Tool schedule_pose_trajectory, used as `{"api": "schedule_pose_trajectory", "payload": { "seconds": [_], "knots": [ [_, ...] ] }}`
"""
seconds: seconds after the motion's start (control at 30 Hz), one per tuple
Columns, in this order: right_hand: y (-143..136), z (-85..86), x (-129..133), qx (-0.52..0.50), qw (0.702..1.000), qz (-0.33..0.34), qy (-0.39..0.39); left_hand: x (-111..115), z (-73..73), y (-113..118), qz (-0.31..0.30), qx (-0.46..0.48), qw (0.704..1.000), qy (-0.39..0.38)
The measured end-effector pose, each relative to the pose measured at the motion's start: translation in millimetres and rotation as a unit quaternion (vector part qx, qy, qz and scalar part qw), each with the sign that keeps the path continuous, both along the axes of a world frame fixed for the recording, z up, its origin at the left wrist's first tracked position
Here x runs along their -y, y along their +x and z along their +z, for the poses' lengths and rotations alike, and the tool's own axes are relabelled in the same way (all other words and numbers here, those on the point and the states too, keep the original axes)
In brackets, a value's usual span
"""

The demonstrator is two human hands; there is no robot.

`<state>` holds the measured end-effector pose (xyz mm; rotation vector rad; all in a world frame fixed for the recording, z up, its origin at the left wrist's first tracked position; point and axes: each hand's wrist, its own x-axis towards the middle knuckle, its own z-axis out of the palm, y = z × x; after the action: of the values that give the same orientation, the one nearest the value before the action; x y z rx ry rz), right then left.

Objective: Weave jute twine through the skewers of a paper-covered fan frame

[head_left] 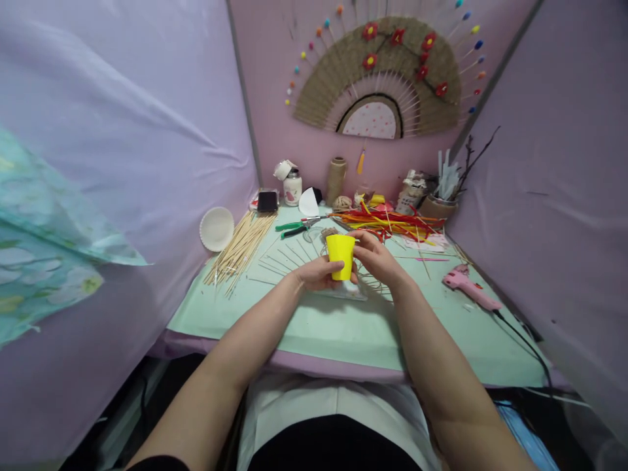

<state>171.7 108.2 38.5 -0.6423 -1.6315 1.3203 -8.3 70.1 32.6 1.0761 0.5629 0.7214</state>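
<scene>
A bright yellow tapered cup point(339, 252), wider at its top, is held upright above the middle of the table. My left hand point(321, 272) is closed around its lower part, with the thumb lying across the front. At the cup's right side, my right hand point(375, 254) has its fingers bent against the upper edge, and some fingertips are hidden behind it. Thin sticks point(284, 258) fan out on the table to the left of the cup. Under the hands lies a whitish flat piece point(343, 290), partly covered.
A bundle of wooden sticks point(243, 245) and a white dish point(216, 229) are at left. Green-handled pliers point(294, 227) lie behind the cup, near red and yellow pipe cleaners point(392, 222). A pink glue gun point(471, 288) with a black cord rests at right. A decorated fan point(377, 78) hangs behind.
</scene>
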Motion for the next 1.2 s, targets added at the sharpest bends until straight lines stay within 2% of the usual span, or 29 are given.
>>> {"api": "schedule_pose_trajectory", "payload": {
  "seconds": [0.07,0.13,0.2,0.27,0.33,0.4,0.57,0.73,0.87,0.93,1.0,1.1,1.2],
  "knots": [
    [-5,1.2,2,-0.035,0.999,-0.020,0.001,0,0.8,6,0.096,-0.010,0.994,0.049],
    [-10,5.2,7,-0.037,0.999,-0.005,-0.003,0,1.0,11,0.157,-0.041,0.980,0.116],
    [-14,10.7,15,-0.009,1.000,-0.008,0.005,0,0.4,15,0.190,-0.088,0.959,0.192],
    [-18,15.7,22,0.028,0.998,-0.041,0.027,0,-0.9,17,0.220,-0.139,0.931,0.256],
    [-21,18.6,28,0.055,0.994,-0.082,0.050,-1,-2.7,16,0.239,-0.183,0.908,0.292],
    [-23,19.2,30,0.063,0.991,-0.105,0.060,-2,-4.6,16,0.237,-0.206,0.899,0.305],
    [-18,17.5,29,0.032,0.997,-0.065,0.022,-4,-7.6,16,0.185,-0.181,0.920,0.295],
    [-15,16.0,30,0.027,0.998,-0.048,0.023,-4,-10.2,16,0.178,-0.176,0.923,0.293],
    [-17,8.8,26,0.006,0.999,-0.012,0.043,-7,-13.5,12,0.222,-0.209,0.897,0.320],
    [-18,3.6,22,0.005,0.997,-0.009,0.083,-8,-12.9,10,0.268,-0.216,0.880,0.328],
    [-19,-1.0,19,0.017,0.992,-0.023,0.125,-8,-10.6,10,0.309,-0.206,0.875,0.312],
    [-18,-4.8,17,0.044,0.987,-0.047,0.150,-7,-6.9,11,0.330,-0.138,0.905,0.229],
    [-16,-5.3,16,0.056,0.986,-0.060,0.142,-7,-5.6,11,0.295,-0.036,0.948,0.111]
  ]
}}
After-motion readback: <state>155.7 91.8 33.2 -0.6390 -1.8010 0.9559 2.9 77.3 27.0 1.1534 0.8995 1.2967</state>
